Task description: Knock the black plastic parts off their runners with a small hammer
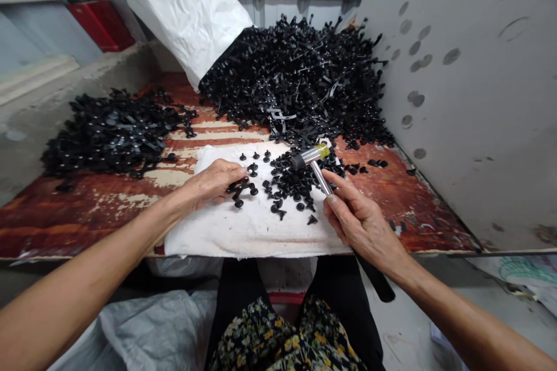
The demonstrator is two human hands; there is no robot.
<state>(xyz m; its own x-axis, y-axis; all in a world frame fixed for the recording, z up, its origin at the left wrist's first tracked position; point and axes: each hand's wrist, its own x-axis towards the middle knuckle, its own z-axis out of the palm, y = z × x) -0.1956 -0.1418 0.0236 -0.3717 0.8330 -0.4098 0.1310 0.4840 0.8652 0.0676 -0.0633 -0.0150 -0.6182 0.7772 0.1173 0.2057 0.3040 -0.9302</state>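
My left hand [214,181] rests on a white cloth [252,229], fingers closed on a black plastic strip of parts [242,187]. My right hand [357,220] is closed round the metal handle of a small hammer [314,163], whose yellow and black head hangs over a heap of small black plastic pieces [292,178] on the cloth. The hammer's black grip sticks out below my right wrist.
A big heap of black plastic strips [300,78] spills from a white sack [183,8] at the back. A second heap [115,130] lies at the left on the worn red board [78,208]. A grey panel [470,98] walls the right side.
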